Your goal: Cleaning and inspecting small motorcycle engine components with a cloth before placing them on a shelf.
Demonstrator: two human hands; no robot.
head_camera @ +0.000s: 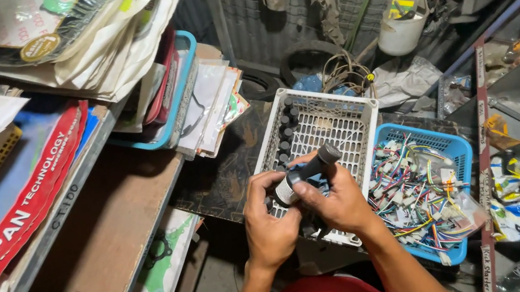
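Cluttered workshop shelves surround a white basket. Left hand and right hand both pinch 1 small black cylinder; a slipping grip could drop it.

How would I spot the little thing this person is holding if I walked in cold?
Find the white slatted basket beside the blue basket of coloured wiring. Just over the white one, the left hand and right hand together hold a small dark cylinder with a pale end. Similar dark pieces line the basket's edge; only this one is lifted.

Dark board under white basket
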